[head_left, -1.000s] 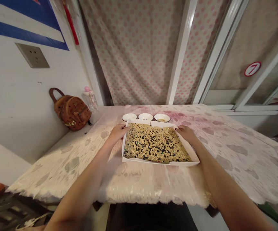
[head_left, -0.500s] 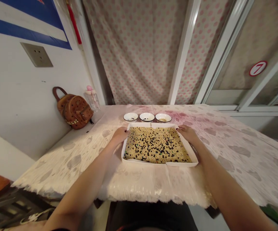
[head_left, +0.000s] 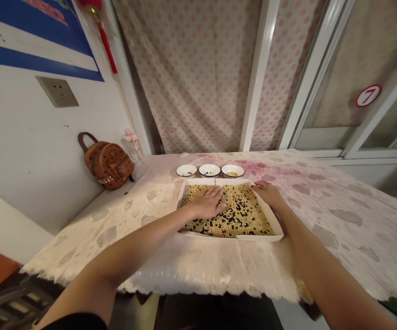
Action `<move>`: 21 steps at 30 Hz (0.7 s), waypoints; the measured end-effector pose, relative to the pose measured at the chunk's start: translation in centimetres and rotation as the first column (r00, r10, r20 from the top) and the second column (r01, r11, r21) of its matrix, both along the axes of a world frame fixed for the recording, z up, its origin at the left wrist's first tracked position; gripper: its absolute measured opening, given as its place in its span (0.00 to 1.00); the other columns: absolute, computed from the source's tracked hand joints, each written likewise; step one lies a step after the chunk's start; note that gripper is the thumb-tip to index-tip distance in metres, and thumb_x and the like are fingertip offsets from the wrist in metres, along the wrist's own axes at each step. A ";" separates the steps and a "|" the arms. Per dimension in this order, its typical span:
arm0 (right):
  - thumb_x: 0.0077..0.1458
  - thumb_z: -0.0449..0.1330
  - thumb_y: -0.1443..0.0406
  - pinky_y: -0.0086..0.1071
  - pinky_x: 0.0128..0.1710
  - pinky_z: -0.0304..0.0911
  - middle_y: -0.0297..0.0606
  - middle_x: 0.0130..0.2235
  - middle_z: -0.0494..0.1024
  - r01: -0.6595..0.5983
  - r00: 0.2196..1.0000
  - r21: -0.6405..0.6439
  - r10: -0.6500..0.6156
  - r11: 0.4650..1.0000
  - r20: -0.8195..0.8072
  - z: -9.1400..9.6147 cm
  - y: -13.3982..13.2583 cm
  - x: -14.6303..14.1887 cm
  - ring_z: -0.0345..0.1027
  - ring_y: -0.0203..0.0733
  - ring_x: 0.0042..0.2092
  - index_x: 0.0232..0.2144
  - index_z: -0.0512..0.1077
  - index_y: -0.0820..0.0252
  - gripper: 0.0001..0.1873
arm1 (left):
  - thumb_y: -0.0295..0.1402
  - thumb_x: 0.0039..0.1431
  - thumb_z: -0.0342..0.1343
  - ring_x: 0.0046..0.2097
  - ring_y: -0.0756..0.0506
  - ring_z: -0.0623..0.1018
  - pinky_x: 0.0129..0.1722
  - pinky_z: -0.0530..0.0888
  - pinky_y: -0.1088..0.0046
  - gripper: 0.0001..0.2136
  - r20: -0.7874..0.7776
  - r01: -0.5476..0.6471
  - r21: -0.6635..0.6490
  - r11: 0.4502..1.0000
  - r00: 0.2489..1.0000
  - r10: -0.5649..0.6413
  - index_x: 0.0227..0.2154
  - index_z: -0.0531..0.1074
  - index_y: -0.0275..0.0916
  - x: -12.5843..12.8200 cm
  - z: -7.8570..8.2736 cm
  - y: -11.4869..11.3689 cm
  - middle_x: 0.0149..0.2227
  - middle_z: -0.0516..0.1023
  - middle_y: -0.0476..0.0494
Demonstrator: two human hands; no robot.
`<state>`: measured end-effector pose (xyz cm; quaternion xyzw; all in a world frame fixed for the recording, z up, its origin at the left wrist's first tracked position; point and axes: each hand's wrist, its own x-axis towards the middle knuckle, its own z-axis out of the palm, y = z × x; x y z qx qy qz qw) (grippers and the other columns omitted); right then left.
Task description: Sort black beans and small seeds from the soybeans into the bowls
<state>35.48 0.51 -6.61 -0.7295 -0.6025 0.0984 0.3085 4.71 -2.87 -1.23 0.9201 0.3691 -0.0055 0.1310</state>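
A shallow white box (head_left: pixel 258 238) stands in front of me, its floor covered with small yellow and black beads or beans (head_left: pixel 242 206); a few green ones show among them. My left hand (head_left: pixel 209 203) lies flat over the left half of this layer, fingers stretched forward and thumb out to the right. With my right hand (head_left: pixel 266 191) I grip the box at its far right corner, fingers closed on the rim. Just beyond the box are three white dark-rimmed bowls in a row: the left bowl (head_left: pixel 186 168) and middle bowl (head_left: pixel 209 168) hold a few dark pieces, the right bowl (head_left: pixel 233 168) some yellow ones.
A patterned cloth under clear plastic covers the table (head_left: pixel 322 220). At the back left, a brown backpack (head_left: pixel 109 164) leans against the wall beside a clear bottle (head_left: pixel 133 145) with a pink top. A dotted curtain (head_left: pixel 198 78) hangs behind the table.
My left hand has let go of the box's left rim and moved right onto the beads, opening flat. My right hand stays at the right corner.
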 end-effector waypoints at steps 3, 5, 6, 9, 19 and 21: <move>0.61 0.56 0.59 0.31 0.38 0.63 0.40 0.39 0.83 -0.011 1.000 -0.004 0.011 1.000 0.018 0.0 0.1 0.1 0.76 0.45 0.41 0.41 0.78 0.57 0.13 | 0.55 0.71 0.27 0.75 0.39 0.35 0.73 0.39 0.58 0.40 -0.018 0.022 -0.009 1.000 1.000 -0.022 0.73 0.37 0.28 1.0 -0.9 0.8 0.75 0.32 0.38; 0.62 0.56 0.59 0.31 0.38 0.64 0.39 0.39 0.83 -0.015 1.000 -0.005 0.015 1.000 0.025 0.0 0.1 0.1 0.76 0.45 0.41 0.41 0.78 0.57 0.13 | 0.54 0.71 0.27 0.75 0.40 0.35 0.73 0.39 0.59 0.39 -0.014 0.020 -0.002 1.000 1.000 -0.020 0.73 0.36 0.27 1.2 -1.2 0.9 0.75 0.31 0.38; 0.62 0.56 0.59 0.31 0.38 0.64 0.40 0.39 0.83 -0.013 1.000 -0.004 0.013 1.000 0.027 -0.1 0.1 0.1 0.76 0.45 0.42 0.41 0.78 0.56 0.13 | 0.54 0.71 0.27 0.75 0.40 0.35 0.73 0.39 0.59 0.39 -0.011 0.016 0.004 1.000 1.000 -0.016 0.73 0.36 0.28 1.2 -1.3 0.8 0.75 0.31 0.38; 0.61 0.56 0.59 0.32 0.39 0.64 0.41 0.41 0.83 0.004 0.999 0.000 -0.004 1.000 0.034 -0.1 0.1 0.0 0.76 0.46 0.43 0.41 0.79 0.56 0.14 | 0.53 0.71 0.26 0.75 0.41 0.36 0.73 0.39 0.60 0.38 -0.018 -0.022 0.025 0.999 1.000 0.023 0.74 0.37 0.29 0.3 -1.2 0.5 0.75 0.32 0.39; 0.61 0.57 0.58 0.35 0.41 0.64 0.44 0.42 0.83 0.021 0.999 0.012 -0.022 1.000 0.036 -0.2 0.3 -0.1 0.75 0.50 0.45 0.42 0.80 0.57 0.14 | 0.52 0.72 0.28 0.75 0.39 0.37 0.73 0.40 0.58 0.38 -0.067 -0.186 0.030 0.982 0.980 0.188 0.73 0.38 0.25 -2.9 -0.4 -0.3 0.75 0.33 0.32; 0.61 0.57 0.58 0.35 0.40 0.64 0.44 0.42 0.83 0.013 0.999 0.011 -0.014 1.000 0.031 -0.3 0.3 0.0 0.75 0.50 0.44 0.41 0.79 0.57 0.14 | 0.53 0.71 0.27 0.75 0.39 0.37 0.73 0.40 0.58 0.38 -0.067 -0.167 0.024 0.986 0.983 0.168 0.73 0.38 0.26 -2.1 -0.4 -0.4 0.75 0.33 0.33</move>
